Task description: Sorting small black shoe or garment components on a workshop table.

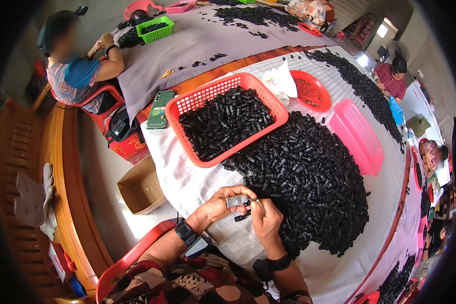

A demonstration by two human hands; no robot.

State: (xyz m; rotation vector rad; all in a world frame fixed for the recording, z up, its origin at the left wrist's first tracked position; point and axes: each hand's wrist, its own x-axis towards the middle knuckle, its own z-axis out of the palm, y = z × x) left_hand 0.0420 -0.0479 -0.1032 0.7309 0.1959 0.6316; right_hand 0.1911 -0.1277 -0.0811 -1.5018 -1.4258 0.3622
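Note:
My left hand [219, 206] is closed around small black plastic pieces [242, 217] near the table's front edge. A silvery, see-through wrap [236, 200] covers one of its fingers. Close against it, my right hand [266, 219] is pinched at the fingertips; whatever it grips is too small to make out. Both hands meet in front of a large heap of black plastic pieces [309, 177] spread over the white cloth [180, 177]. Beyond them stands a red-orange basket [207, 163], filled with more of the same pieces.
A pink basket [357, 137] lies right of the heap. Behind are a red plate [319, 104], crumpled white paper [281, 83] and a green phone [159, 110]. A cardboard box [139, 185] sits on the floor at left. Another person [81, 76] works at the grey-covered table [157, 66].

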